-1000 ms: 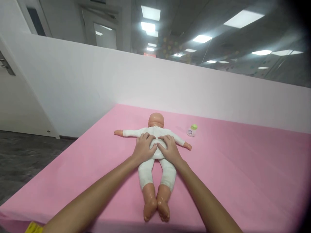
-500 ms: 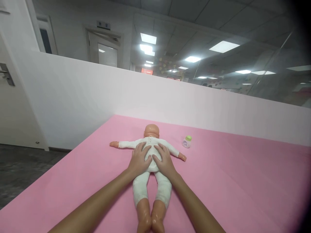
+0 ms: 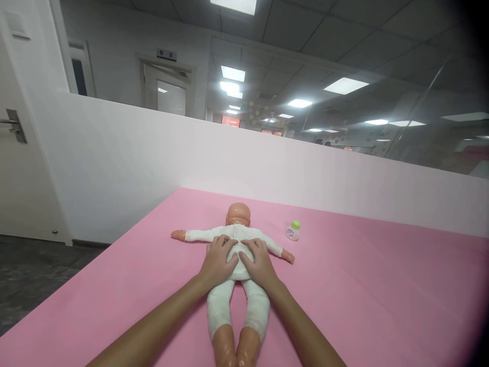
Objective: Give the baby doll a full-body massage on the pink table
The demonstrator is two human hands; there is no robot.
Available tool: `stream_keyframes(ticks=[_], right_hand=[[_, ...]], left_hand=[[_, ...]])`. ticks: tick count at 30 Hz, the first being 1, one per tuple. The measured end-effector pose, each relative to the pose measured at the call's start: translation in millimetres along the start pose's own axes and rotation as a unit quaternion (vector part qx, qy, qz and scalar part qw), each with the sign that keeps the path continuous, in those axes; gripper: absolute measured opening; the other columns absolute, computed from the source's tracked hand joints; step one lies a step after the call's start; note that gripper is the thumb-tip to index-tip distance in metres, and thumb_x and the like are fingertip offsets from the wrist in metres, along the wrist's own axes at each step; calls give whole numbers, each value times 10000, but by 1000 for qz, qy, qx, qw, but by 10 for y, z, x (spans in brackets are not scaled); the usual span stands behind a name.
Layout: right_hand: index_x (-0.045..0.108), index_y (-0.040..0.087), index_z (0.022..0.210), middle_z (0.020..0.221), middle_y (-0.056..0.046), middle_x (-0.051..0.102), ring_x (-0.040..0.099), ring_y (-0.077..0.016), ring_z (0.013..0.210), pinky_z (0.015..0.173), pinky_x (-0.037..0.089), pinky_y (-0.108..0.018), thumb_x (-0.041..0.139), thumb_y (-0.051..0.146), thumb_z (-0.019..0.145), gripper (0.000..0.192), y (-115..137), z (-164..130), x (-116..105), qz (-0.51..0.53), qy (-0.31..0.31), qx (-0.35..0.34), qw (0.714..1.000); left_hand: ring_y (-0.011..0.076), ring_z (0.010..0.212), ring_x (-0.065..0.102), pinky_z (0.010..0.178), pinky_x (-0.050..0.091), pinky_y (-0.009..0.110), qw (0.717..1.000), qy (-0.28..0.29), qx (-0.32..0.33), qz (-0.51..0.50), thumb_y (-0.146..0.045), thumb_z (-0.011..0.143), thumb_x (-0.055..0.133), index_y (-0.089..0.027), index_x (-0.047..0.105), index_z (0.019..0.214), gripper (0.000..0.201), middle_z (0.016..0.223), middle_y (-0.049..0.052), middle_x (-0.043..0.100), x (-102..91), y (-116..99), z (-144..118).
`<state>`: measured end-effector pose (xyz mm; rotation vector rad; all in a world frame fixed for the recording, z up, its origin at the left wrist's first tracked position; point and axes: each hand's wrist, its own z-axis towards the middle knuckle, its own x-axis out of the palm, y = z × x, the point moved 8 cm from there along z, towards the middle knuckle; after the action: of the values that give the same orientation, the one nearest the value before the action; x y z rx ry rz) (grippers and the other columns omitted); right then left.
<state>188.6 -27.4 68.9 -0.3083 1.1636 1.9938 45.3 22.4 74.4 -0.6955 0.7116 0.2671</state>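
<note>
The doll's (image 3: 237, 265) 2 bare feet sit at the bottom edge of the view, cut off by it, with the white-clad legs running up from them. Both forearms reach in alongside the legs. The left hand (image 3: 218, 261) and right hand (image 3: 256, 262) lie flat on the doll's lower back, fingers spread and pressing down, thumbs close together near the middle; neither hand closes around anything. The doll lies face down on the pink mat (image 3: 382, 285), arms stretched out to either side, head pointing away.

Compared with 1 second ago, the hands sit at much the same place on the back, with only small shifts of the fingers; the view has tipped up, so the feet have slid out of the picture. That reads as steady rubbing in place, not a shift to another part.

Beyond the doll's right arm, apart from it, a small bottle (image 3: 293, 230) with a green cap stands upright. A white partition (image 3: 153, 153) borders the mat's far edge.
</note>
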Motion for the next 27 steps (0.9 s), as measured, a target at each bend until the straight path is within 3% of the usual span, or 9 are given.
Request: stream_keyframes(ticks=[8,13,17,22,27], right_hand=[[662,281,1245,1154,-92,585,556,-307,1176,1072,475,-528,642,294,888,357,-61,-13,23,-12,-27,-10,1000],[593,289,1365,1396,-103,527,451,-319,1381,1174,393,-556,627,313,902,465,-127,-19,65,-6,-18,-10,1000],[622,292,1330,1350,-92,576,492,-308,1344,1169,402,-548,615,309,909,421,-132,-16,72,3,-6,-12,1000],[671,295,1233,1194,-77,618,571,-294,1203,1092,468,-516,623,310,905,332,-92,-13,38,6,-2,-10,1000],[675,280,1084,1076,-64,635,583,-296,1087,991,500,-498,629,296,892,197,-38,-5,4,4,-2,-11,1000]], left_hand=[[288,1205,534,1054,430,526,1000,-8,5,-7,-233,905,547,-262,646,1233,344,1216,77,595,0,-6,-9],[297,1352,473,1136,389,535,1000,-14,11,-6,-235,913,548,-263,627,1281,377,1390,90,550,39,21,-20],[318,1436,405,1162,370,556,1000,-15,12,5,-242,918,540,-255,615,1298,388,1520,100,469,64,46,-19],[295,1255,535,1082,431,522,1000,-7,20,-5,-241,913,537,-266,638,1252,354,1292,86,596,20,-18,-7],[273,1099,554,990,445,497,1000,-1,16,5,-252,923,525,-269,652,1204,309,1138,65,597,-11,-53,-4]])
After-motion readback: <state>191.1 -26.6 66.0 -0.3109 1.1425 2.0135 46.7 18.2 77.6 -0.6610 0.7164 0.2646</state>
